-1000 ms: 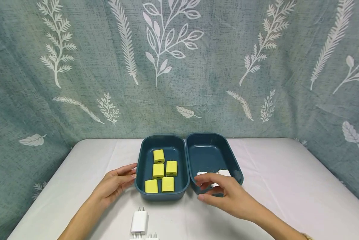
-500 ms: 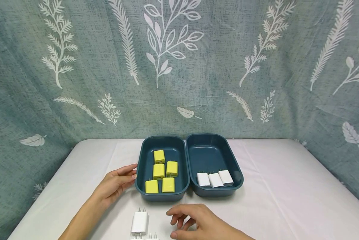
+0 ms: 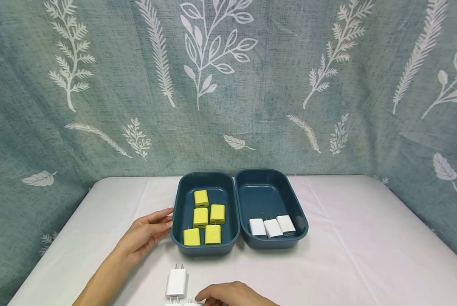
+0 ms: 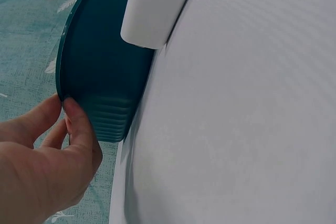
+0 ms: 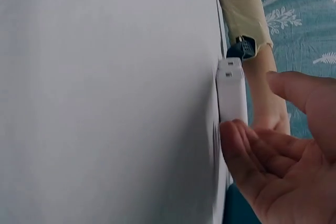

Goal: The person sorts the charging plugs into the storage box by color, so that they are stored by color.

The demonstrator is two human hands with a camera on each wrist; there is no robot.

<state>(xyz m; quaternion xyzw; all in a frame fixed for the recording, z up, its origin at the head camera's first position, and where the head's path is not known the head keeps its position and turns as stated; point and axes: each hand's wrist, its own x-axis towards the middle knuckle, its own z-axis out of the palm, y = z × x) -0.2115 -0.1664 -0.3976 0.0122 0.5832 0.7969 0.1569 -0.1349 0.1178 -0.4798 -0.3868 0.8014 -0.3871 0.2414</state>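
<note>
My left hand (image 3: 146,233) rests its fingertips against the left wall of the left blue bin (image 3: 209,251); the left wrist view shows them right at its rim (image 4: 60,56). Several yellow charger plugs (image 3: 200,216) lie in this bin. At the lower edge of the head view, my right hand (image 3: 232,294) reaches to white charger plugs on the table. In the right wrist view its thumb stands apart from its other fingers, whose tips overlap the end of a white charger plug (image 5: 232,90). Another white charger plug (image 3: 176,282) lies farther forward, prongs pointing away.
A second blue bin (image 3: 278,243) stands against the first on its right, with three white charger plugs (image 3: 273,228) inside. White cloth covers the table (image 3: 347,221). A patterned green curtain (image 3: 228,106) hangs behind it.
My right hand has come from above the right bin down toward the near white charger plugs, uncovering the three plugs in that bin. My left hand stays at the left bin.
</note>
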